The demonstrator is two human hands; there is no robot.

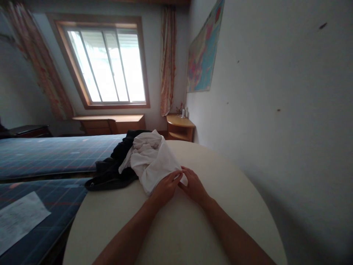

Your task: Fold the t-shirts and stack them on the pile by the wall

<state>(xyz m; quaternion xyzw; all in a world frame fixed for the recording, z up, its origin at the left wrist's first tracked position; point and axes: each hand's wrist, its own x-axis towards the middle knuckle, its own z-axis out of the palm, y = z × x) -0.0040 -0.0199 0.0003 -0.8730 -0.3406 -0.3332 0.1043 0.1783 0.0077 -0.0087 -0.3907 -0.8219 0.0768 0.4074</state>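
A crumpled white garment [154, 158], its exact kind hard to tell, lies on the round cream table [220, 184]. My left hand [167, 187] is closed on its near right edge, fingers pinching the fabric. Right beside it, my right hand [192, 185] grips the same corner between thumb and fingertips. The two hands nearly touch at the fingertips. Behind and to the left of the white cloth is a heap of black clothing [113, 175], partly covered by it and reaching over the table's left edge.
Two blue plaid mattresses [55, 154] lie left of the table, with a sheet of paper [23, 217] on the nearer one. A wall with a map [202, 55] runs along the right. A corner shelf [180, 125] and low desk [127, 123] stand near the window [110, 66].
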